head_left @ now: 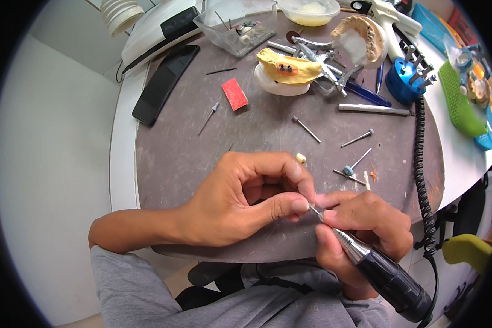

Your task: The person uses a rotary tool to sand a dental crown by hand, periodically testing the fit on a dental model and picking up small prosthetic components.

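Over the front of the grey mat (175, 175), my left hand (257, 197) is closed, pinching a small pale piece between thumb and index finger; its shape is mostly hidden by the fingertips. My right hand (369, 229) grips a black and silver rotary handpiece (382, 279), whose thin metal tip meets the piece in my left fingers. Just beyond my fingers lie a small cream crown-like piece (300, 158), a blue-grey wheel bur (349, 170) and other loose metal burs (306, 129).
Behind are a yellow-and-white dental cast (290, 68), a second cast in a metal articulator (366, 41), a blue bur holder (404, 79), clear tub (235, 33), phone (164, 85) and red block (235, 94). A coiled cord (419, 153) runs down the right; green trays (459, 101) stand beyond.
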A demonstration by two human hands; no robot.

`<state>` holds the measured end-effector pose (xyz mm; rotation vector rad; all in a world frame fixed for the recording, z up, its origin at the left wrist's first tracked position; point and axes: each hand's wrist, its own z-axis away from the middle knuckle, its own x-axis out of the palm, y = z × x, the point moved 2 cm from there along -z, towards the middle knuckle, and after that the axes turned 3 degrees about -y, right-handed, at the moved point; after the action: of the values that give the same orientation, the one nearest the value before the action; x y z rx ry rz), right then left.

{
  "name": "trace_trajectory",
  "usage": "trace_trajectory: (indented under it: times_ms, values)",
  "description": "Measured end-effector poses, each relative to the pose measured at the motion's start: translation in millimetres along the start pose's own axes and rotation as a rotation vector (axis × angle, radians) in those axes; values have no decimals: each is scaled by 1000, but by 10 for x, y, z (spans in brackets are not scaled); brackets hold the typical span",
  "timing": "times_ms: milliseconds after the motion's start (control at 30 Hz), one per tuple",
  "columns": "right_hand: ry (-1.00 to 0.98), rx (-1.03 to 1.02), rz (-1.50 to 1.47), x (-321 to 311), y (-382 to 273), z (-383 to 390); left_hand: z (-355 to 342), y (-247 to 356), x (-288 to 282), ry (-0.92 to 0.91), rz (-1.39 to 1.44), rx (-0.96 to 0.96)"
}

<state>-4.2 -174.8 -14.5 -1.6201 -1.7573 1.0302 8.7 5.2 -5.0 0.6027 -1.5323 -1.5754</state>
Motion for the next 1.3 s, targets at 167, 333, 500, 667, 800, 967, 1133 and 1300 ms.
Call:
trace_trajectory:
  times_ms: [167,333,500,667,800,967,1133,1300]
  values:
    - [8,21,16,-12,-1,28,-10,1,-3,-10,-30,-8]
    - [-11,41,-9,-22,-14,14,8,7,-6,0,-12,-28]
    - [-25,36,4,-15,-9,-2,9,7,-1,7,-4,-27]
    - [-6,46,-7,-22,-2,17,5,5,-4,1,-2,-33]
    - [-8,54,7,-44,-15,42,0,-2,-13,8,-8,-22]
    - [-31,35,7,-17,-17,21,12,8,-19,23,-15,-25]
    - [81,87,-94,-89,-30,77,-27,3,-51,122,17,49]
    - [101,151,-119,-90,-62,125,-32,68,-90,156,41,42]
